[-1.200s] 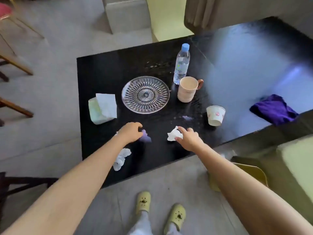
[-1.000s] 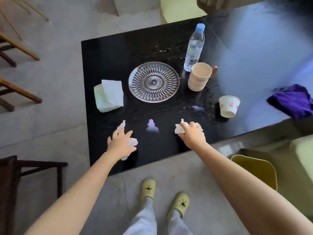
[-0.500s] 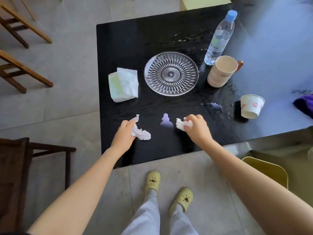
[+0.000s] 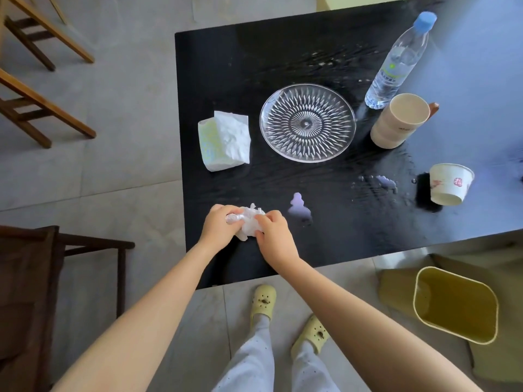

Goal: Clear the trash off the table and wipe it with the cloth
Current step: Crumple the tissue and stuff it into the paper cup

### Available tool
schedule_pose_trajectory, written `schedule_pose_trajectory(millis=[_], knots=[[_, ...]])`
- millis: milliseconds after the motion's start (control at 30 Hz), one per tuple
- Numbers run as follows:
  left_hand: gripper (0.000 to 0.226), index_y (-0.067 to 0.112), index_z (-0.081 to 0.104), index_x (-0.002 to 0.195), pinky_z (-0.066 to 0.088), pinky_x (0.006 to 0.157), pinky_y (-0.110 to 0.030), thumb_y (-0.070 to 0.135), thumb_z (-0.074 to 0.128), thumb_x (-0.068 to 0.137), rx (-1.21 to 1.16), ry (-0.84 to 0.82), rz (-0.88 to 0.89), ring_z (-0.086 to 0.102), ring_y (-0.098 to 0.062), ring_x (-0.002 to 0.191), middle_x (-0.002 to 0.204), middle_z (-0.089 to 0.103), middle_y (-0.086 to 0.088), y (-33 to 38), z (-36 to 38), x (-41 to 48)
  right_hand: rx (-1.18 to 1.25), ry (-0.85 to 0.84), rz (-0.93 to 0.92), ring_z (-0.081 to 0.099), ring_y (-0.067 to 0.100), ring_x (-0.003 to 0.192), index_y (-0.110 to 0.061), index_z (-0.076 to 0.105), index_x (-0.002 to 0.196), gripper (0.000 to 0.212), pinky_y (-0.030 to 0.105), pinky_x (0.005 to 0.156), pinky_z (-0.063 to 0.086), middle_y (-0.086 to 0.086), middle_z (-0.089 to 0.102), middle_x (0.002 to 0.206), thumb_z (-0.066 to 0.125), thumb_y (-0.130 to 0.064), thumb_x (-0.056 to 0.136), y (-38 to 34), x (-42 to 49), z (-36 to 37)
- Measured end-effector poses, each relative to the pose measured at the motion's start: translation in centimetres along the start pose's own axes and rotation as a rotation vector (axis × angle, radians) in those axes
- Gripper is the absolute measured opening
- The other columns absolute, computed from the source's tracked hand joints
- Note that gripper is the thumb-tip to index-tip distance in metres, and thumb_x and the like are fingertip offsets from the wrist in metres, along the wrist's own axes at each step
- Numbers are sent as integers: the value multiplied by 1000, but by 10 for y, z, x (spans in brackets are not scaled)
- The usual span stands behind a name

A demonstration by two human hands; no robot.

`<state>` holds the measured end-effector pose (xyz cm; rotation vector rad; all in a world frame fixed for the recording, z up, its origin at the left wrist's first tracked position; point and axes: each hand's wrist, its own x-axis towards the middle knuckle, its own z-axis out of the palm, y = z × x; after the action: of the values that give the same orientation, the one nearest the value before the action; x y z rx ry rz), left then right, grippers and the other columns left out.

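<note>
The crumpled tissues (image 4: 250, 222) lie between both hands, near the front left corner of the bench (image 4: 353, 244). The left hand (image 4: 218, 226) curls its fingers round one side of the white wad and the right hand (image 4: 273, 236) pinches the other side. I think this is to press the soft, wrinkled paper into one ball, so that it can go in one trip to the yellow plastic bin (image 4: 455, 304) on the floor at the right. Just beside the wad a small puddle (image 4: 300, 206) shines on the glossy black top. Further back stand a ribbed glass plate (image 4: 307, 121), a tissue pack (image 4: 225, 141), a matte mug (image 4: 400, 120), a clear bottle (image 4: 396, 63) and a paper cup (image 4: 450, 183). The cloth is not in view.
</note>
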<state>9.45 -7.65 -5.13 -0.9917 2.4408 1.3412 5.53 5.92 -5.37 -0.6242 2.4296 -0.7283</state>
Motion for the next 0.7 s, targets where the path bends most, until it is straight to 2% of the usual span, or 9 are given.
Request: schedule_pose_trajectory(millis=[67, 133, 233, 333, 433, 500, 567, 633, 700], knots=[[22, 14, 72, 91, 52, 73, -27, 14, 51, 84, -150, -89, -30, 62, -19, 82, 87, 67, -1, 0, 1, -3, 72, -4, 22, 49, 28, 106, -3, 54, 123, 32, 28, 84, 43, 13, 47, 122, 45, -10, 93, -4, 2, -2], [27, 20, 73, 91, 55, 87, -38, 18, 46, 89, -384, -170, -113, 66, -26, 94, 94, 72, -7, 1, 2, -6, 132, -19, 44, 52, 30, 105, 0, 54, 124, 34, 25, 81, 41, 17, 49, 121, 42, -10, 94, -9, 5, -7], [29, 16, 68, 104, 49, 96, -35, 19, 40, 99, -647, -257, -173, 61, -19, 103, 109, 68, -8, 4, 1, -9, 291, -45, 97, 52, 34, 111, 9, 56, 116, 34, 31, 84, 41, 22, 53, 123, 35, -8, 95, -17, 7, -17], [30, 10, 63, 115, 46, 96, -29, 20, 37, 101, -741, -317, -132, 61, -15, 106, 115, 66, -7, 9, -5, -10, 397, -11, 132, 53, 20, 113, -6, 62, 120, 33, 20, 86, 37, 10, 57, 126, 39, -13, 97, -22, 7, -23], [29, 15, 64, 113, 45, 100, -35, 20, 38, 101, -775, -346, -90, 60, -17, 107, 113, 67, -6, 15, -8, -7, 478, 73, 170, 55, 11, 98, -12, 64, 117, 29, 17, 81, 38, 7, 63, 118, 49, -9, 92, -27, 10, -33], [28, 15, 62, 118, 50, 97, -37, 20, 41, 100, -834, -359, -81, 61, -20, 110, 118, 66, -8, 22, -8, -4, 534, 128, 186, 54, 9, 94, -11, 63, 114, 27, 13, 75, 41, 5, 64, 111, 53, -7, 89, -32, 12, -45], [31, 8, 58, 124, 56, 87, -35, 17, 42, 100, -920, -365, -58, 64, -20, 107, 117, 66, -11, 36, -9, -1, 595, 195, 185, 55, 8, 91, -11, 60, 112, 26, 7, 69, 42, 3, 64, 106, 56, -6, 87, -36, 13, -60], [30, 4, 58, 122, 58, 80, -31, 14, 42, 99, -960, -368, -25, 66, -20, 102, 113, 68, -11, 54, -9, 1, 576, 255, 167, 56, 8, 88, -12, 61, 108, 24, 6, 66, 41, -3, 63, 99, 60, -8, 84, -35, 13, -77], [26, 4, 60, 117, 58, 80, -31, 13, 45, 98, -952, -377, -1, 66, -22, 100, 111, 68, -12, 73, -5, 4, 533, 288, 160, 55, 9, 84, -14, 63, 103, 21, 9, 61, 43, -8, 60, 91, 62, -11, 82, -30, 13, -94]])
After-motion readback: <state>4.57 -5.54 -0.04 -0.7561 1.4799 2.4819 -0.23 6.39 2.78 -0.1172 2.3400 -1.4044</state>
